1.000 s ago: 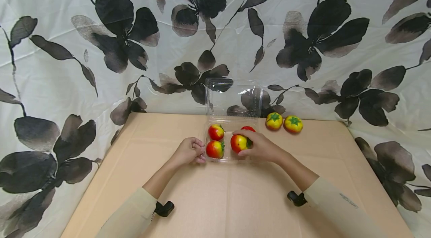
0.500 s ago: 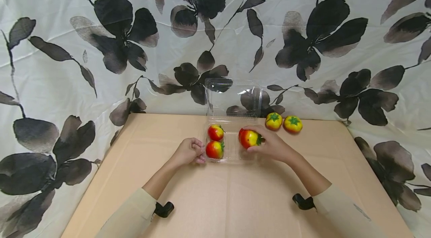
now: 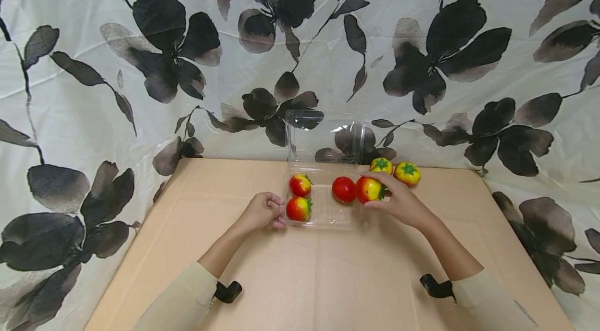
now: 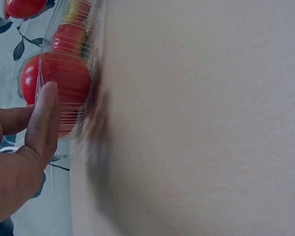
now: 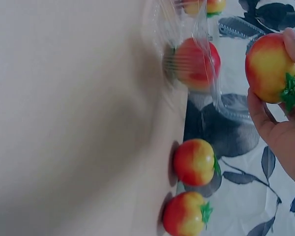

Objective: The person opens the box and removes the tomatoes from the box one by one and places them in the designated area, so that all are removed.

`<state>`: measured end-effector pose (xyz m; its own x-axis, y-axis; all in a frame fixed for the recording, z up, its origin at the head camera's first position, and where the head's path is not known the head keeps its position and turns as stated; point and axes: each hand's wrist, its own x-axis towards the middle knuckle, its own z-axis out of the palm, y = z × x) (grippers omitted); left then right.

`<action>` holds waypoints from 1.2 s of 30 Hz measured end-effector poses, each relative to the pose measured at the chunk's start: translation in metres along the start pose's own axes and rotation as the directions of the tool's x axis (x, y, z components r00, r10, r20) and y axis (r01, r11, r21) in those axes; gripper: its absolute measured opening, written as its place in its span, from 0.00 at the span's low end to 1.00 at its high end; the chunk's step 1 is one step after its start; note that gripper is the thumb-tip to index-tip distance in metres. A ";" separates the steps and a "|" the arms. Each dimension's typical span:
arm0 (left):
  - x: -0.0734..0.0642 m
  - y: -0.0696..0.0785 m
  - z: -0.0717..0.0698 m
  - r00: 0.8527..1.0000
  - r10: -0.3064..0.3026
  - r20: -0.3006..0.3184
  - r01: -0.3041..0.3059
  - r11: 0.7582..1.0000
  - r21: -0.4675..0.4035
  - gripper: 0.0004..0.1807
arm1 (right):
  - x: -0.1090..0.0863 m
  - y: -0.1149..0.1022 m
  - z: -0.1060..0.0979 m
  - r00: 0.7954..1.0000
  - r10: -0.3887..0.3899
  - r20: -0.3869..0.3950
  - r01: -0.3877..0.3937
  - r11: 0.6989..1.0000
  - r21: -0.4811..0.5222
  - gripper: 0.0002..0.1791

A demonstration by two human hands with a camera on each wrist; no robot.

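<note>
Tomato gripped in R hand has moved twd 3 o'clock, now raised at box's 3 o'clock edge; L hand pinches box wall, abt 8 o'clock; 3 boxed tomatoes, lid up at 12, 2 loose tomatoes on tbl, 2 o'clock

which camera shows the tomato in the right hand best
Right wrist: the tomato is largest there, its green leaves plain. The head view shows it smaller, partly covered by the right hand. In the left wrist view, a cut-off red fruit at the top edge may be it; I can't tell.
</note>
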<state>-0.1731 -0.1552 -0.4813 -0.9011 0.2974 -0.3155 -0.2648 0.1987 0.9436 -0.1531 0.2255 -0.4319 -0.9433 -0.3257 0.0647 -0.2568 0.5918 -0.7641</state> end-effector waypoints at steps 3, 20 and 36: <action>0.000 0.000 0.000 1.000 -0.002 0.001 0.002 1.000 0.002 0.10 | -0.004 0.003 -0.005 1.000 0.012 -0.014 -0.012 1.000 -0.007 0.42; 0.000 0.000 0.000 1.000 0.010 0.008 -0.010 1.000 0.012 0.09 | -0.020 0.029 -0.035 0.991 0.086 -0.101 -0.099 0.987 -0.129 0.44; 0.000 -0.001 0.000 1.000 -0.006 -0.002 0.006 1.000 0.016 0.09 | -0.023 0.044 -0.075 0.974 0.157 -0.165 -0.189 0.961 -0.201 0.44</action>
<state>-0.1730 -0.1553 -0.4821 -0.9003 0.2943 -0.3207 -0.2643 0.2158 0.9400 -0.1584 0.3150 -0.4190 -0.9936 -0.1020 0.0490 -0.1104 0.7787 -0.6175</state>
